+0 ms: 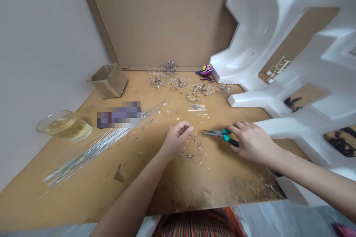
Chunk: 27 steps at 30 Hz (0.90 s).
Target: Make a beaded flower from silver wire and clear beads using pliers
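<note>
My left hand (pixel 179 137) is closed in a pinch near the middle of the table, gripping a piece of bent wire with rings (pixel 191 156) that hangs below the fingers. My right hand (pixel 249 139) is wrapped round the needle-nose pliers (pixel 226 135), which have green and black handles. Their jaws point left toward my left hand, slightly parted, with a gap between them and the wire piece. Beyond my hands lie short cut wires (pixel 197 107) and several tangled wire pieces (pixel 178 82).
A bundle of long straight wires (pixel 94 152) lies at the left, beside a blurred purple packet (pixel 119 114). Near the wall are a glass of yellowish liquid (pixel 69 127) and an open cardboard box (pixel 109 81). White foam packaging (pixel 258 100) borders the right side. A colourful ball (pixel 206 70) sits at the back.
</note>
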Available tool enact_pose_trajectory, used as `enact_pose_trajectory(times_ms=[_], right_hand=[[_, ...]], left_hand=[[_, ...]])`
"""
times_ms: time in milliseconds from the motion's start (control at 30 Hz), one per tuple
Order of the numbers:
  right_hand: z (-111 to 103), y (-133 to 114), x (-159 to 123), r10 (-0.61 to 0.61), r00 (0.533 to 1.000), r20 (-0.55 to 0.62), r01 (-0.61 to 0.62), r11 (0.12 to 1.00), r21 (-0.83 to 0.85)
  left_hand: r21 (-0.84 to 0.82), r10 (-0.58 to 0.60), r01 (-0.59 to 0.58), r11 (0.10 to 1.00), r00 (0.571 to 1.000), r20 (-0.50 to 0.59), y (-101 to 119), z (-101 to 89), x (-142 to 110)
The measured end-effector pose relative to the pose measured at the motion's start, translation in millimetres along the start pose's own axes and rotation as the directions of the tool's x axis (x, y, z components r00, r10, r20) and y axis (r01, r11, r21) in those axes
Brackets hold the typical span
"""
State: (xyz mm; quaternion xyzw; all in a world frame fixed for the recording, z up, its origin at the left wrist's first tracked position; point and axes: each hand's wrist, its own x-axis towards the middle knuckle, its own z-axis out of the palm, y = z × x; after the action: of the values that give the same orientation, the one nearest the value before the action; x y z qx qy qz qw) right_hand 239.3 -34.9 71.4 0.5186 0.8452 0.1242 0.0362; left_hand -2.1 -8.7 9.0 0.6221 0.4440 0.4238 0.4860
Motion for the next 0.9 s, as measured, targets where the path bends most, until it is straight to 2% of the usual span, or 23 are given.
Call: enact_pose_trajectory(times_ms=[67,133,233,333,467,600,633,700,767,900], right_hand=[[12.5,6.5,0.2,0.068,0.997,0.048,-0.071,0.996,0.047],[25.7,11.7,1.9,0.127,0.989,0.076,-0.134,0.986,0.099],[43.1,12.8,6.1,0.150,0.986,0.078,-0.161,0.975,0.150],[55.4,7.5,10.6,0.154,0.986,0.056,-0.162,0.968,0.190],[59.2,3.2,18.9,0.119,0.993,0.024,-0.121,0.962,0.245],[40.4,1.9,33.0,0.084,0.996,-0.035,-0.061,0.900,0.432],[33.3,-0.1,37.3,0.082,0.995,-0.049,-0.045,0.855,0.517],[20.0,-7.0,45.9,0.107,0.992,-0.064,-0.030,0.703,0.710],[11.5,-16.6,53.2,0.069,0.998,0.014,-0.049,0.536,0.843],[12.8,-33.3,60.2,-0.003,0.991,0.132,-0.120,0.405,0.906]], left_hand=[[-0.192,-0.052,0.057,0.980,0.998,0.029,1.5,-0.3,0.9],[-0.295,-0.056,0.066,0.953,0.998,0.041,3.5,-0.1,0.9],[-0.349,-0.049,0.061,0.935,0.998,0.044,5.6,0.6,-0.2],[-0.318,-0.047,0.054,0.947,0.998,0.029,6.1,1.0,-0.9],[-0.121,-0.034,0.029,0.992,0.999,-0.035,7.0,2.3,-2.1],[0.169,0.087,-0.076,0.983,0.994,-0.060,6.2,4.9,-3.2],[0.244,0.134,-0.118,0.963,0.990,-0.051,5.2,5.4,-3.0],[0.392,0.217,-0.194,0.899,0.976,-0.015,2.2,6.0,-2.3],[0.520,0.266,-0.240,0.820,0.964,0.026,-0.9,6.0,-1.3],[0.687,0.295,-0.273,0.674,0.951,0.089,-4.5,5.6,-1.0]])
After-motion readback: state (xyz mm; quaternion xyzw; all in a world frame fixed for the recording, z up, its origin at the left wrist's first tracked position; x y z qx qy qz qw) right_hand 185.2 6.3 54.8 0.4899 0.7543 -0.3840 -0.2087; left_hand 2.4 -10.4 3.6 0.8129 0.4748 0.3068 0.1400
